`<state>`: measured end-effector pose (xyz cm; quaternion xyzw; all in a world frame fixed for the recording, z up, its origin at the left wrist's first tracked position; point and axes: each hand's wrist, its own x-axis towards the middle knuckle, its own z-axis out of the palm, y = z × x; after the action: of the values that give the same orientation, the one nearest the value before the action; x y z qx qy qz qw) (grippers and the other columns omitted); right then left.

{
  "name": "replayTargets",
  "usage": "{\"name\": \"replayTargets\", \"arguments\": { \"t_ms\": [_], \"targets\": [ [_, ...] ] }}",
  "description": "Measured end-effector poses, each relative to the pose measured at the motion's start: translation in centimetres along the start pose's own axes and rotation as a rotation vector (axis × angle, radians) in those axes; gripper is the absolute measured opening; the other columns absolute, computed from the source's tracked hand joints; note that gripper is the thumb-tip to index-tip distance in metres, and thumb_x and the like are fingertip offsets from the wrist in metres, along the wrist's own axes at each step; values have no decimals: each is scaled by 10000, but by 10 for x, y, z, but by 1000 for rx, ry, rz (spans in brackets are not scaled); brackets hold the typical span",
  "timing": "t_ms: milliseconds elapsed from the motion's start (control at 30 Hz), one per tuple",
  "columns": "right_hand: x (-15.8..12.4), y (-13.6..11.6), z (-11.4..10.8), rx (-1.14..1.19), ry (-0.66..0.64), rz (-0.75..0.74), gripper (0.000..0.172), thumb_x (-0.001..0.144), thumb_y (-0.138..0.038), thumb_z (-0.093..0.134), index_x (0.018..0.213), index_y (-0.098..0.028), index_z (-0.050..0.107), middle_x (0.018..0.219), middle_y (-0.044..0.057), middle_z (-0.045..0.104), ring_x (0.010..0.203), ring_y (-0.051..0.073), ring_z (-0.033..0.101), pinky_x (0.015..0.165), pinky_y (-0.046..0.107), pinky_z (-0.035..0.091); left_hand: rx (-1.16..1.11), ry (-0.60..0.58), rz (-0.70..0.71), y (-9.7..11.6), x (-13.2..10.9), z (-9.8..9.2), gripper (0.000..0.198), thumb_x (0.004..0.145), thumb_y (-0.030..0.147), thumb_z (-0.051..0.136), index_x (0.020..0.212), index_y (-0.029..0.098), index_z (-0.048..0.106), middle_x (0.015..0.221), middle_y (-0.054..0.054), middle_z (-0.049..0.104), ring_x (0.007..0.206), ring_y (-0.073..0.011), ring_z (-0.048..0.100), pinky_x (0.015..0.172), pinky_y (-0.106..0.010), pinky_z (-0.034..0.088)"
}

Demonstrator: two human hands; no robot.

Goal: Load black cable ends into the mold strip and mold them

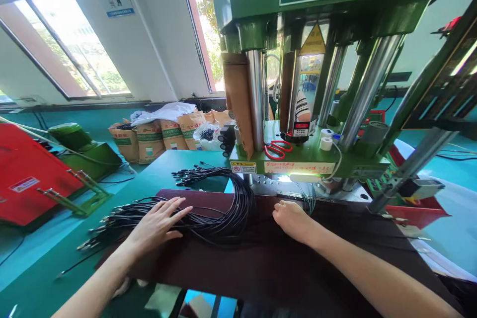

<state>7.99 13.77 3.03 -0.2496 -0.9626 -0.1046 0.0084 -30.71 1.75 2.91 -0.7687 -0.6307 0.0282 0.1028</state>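
A thick bundle of black cables (240, 208) lies curved on the dark brown board (223, 271), its metal-tipped ends toward the left. My left hand (158, 223) rests over the bundle's left part, palm down, its fingers spread and none of them gripping. Before the green press (361, 5), my right hand (292, 218) is curled closed near the metal plate (264, 188) at the base. Whatever its fingers hold, if anything, is hidden. Just beyond that hand, several thin dark cables (308, 198) hang at the plate's front edge.
Red-handled scissors (275, 151) lie on the press's lower platen, among steel columns (255, 99). Paper sacks (151, 141) stand by the wall. A red machine (33, 174) is at left, a red tray (419, 211) at right. Part of a person in a striped sleeve (302, 105) shows behind the press.
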Motion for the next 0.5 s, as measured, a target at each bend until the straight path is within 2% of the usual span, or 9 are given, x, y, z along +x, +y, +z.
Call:
{"name": "replayTargets", "arguments": {
  "t_ms": [100, 200, 300, 367, 500],
  "targets": [
    [2, 0, 5, -13, -8, 30, 119, 746, -59, 537, 711, -137, 620, 706, 59, 627, 685, 203, 578, 589, 289, 427, -6, 21, 29, 2, 4, -2, 506, 721, 423, 576, 1211, 375, 460, 1205, -56, 533, 1116, -272, 465, 947, -424, 334],
    [1, 2, 5, -16, -22, 71, 131, 771, -83, 512, 730, -148, 618, 739, 62, 631, 732, 211, 586, 617, 294, 438, -54, 38, 36, 5, 2, -1, 472, 738, 486, 526, 1183, 331, 492, 1146, -59, 539, 1054, -250, 490, 919, -392, 368],
    [4, 3, 4, -3, -49, 70, 149, 750, -70, 504, 709, -148, 624, 713, 63, 642, 704, 202, 606, 629, 289, 452, -110, 114, -105, 6, 1, 3, 437, 830, 458, 378, 1214, 258, 440, 1164, -66, 517, 1070, -208, 480, 919, -344, 385],
    [6, 3, 5, 16, -64, 25, 165, 707, -46, 501, 695, -155, 625, 700, 59, 649, 684, 199, 617, 641, 293, 467, -99, 132, -243, 9, 1, 3, 372, 872, 379, 308, 1167, 219, 467, 1091, -70, 548, 1042, -193, 496, 890, -321, 406],
    [6, 8, 20, 75, -17, -57, 280, 607, 9, 462, 714, -191, 627, 737, 66, 662, 702, 225, 624, 640, 337, 494, -114, 23, -383, 22, 7, -2, 310, 879, 205, 259, 1014, 220, 538, 966, -55, 558, 897, -159, 555, 748, -268, 449]
  ]
}}
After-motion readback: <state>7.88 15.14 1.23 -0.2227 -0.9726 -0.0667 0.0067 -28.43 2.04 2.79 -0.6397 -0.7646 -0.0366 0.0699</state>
